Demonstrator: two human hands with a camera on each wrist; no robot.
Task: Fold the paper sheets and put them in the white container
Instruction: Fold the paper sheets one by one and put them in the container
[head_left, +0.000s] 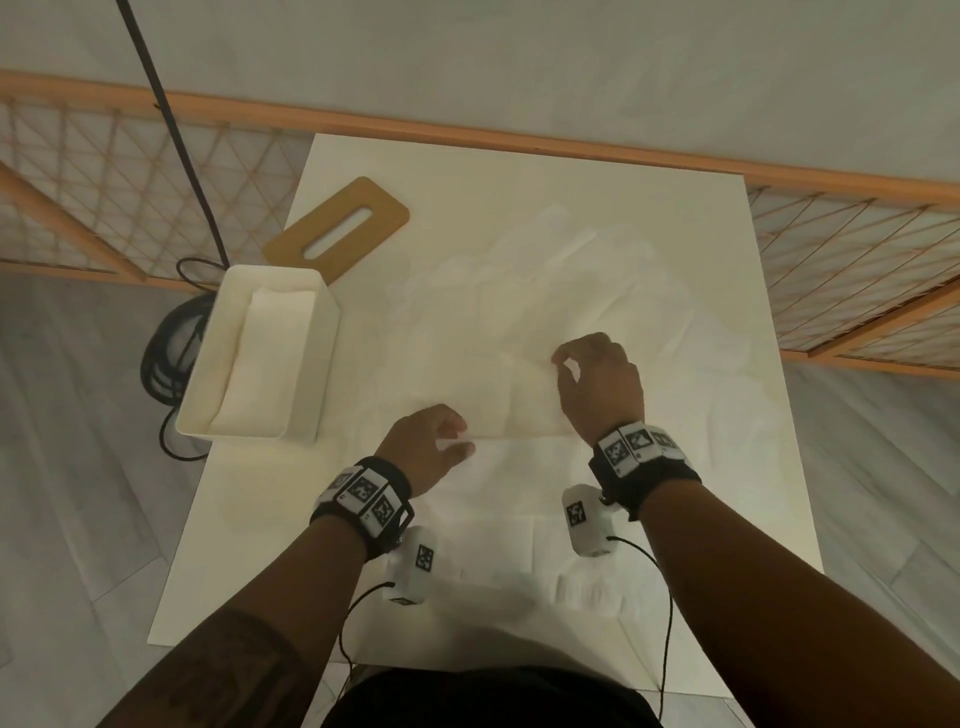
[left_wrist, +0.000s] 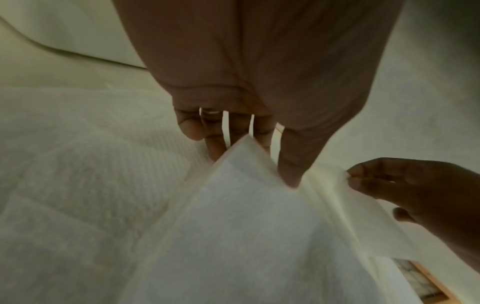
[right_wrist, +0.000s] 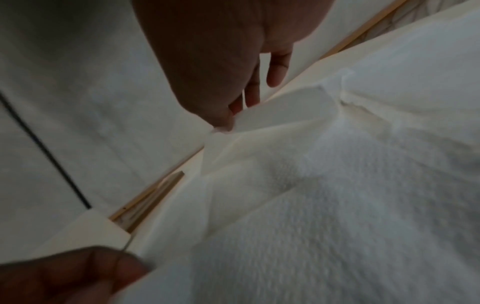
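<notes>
Both hands (head_left: 431, 441) pinching paper sheet (head_left: 519, 410), no legible writing

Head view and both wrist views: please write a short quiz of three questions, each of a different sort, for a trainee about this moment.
1. True or false: the wooden lid is fitted on the white container.
2. Multiple choice: what does the right hand pinch? A) the black cable B) the edge of a paper sheet C) the wooden lid
3. Fill in: seen from the person, the white container stands at the ____ edge of the table.

Key: 1 false, the lid lies on the table behind it; 2 B, and the left hand has its grip on the same sheet; 3 left.
</notes>
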